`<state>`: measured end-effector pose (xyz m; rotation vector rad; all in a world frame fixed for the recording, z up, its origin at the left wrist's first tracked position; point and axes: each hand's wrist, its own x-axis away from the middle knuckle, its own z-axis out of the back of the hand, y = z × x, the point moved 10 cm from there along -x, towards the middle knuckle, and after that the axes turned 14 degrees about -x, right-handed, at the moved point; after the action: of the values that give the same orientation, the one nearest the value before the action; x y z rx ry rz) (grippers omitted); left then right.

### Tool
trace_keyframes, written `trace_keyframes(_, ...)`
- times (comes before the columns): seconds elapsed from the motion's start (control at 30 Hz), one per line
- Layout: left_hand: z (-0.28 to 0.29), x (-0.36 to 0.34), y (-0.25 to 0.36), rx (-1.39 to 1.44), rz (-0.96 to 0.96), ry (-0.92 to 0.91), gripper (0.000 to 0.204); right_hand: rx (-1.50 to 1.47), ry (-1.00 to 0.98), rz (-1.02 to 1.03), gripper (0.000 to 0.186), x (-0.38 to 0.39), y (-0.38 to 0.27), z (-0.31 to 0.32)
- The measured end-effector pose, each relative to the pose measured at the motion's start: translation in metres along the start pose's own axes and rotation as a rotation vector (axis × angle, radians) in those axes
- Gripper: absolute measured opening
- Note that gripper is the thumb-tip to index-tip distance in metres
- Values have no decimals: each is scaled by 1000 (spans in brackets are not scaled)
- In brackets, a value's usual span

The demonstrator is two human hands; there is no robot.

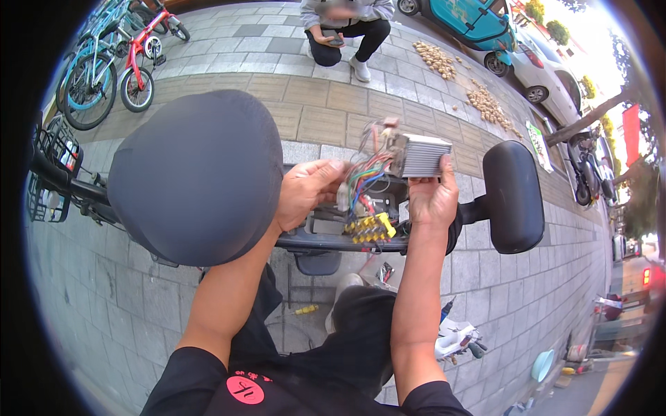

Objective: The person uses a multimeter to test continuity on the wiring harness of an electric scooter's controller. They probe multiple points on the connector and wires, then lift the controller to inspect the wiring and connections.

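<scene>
Two hands are at work over the scooter (333,243), whose raised seat (198,177) fills the left of the view and whose backrest (513,197) stands to the right. Our right hand (431,201) grasps the ribbed silver controller box (420,155) from below, fingers closed on its lower edge, and holds it above the open compartment. Our left hand (305,191) is bent around the coloured wire bundle (364,182) just beside the box; whether it pinches one wire, we cannot tell. The yellow connector block (369,229) hangs below, near the frame. We judge that the box can slip, because only its edge is held, and its weight would then pull on the thin wires. A sharp tug by the left hand may also loosen a plug.
</scene>
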<state>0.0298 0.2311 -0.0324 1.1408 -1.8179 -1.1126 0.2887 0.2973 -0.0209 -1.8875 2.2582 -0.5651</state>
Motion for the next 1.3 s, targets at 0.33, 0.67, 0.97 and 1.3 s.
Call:
trace_keyframes(0.33,4,3,6,66,-29,72,37,63,-29,13,35,1,-3,-5)
trace_keyframes(0.67,-11,5,10,339,-123,-101,45,93,-12,15,31,1,0,-6)
trace_keyframes(0.97,-18,8,14,404,-110,-208,47,242,-108,141,30,-2,-15,-5)
trace_keyframes(1.3,-16,14,17,300,-157,-159,62,197,-40,218,21,7,-22,-17)
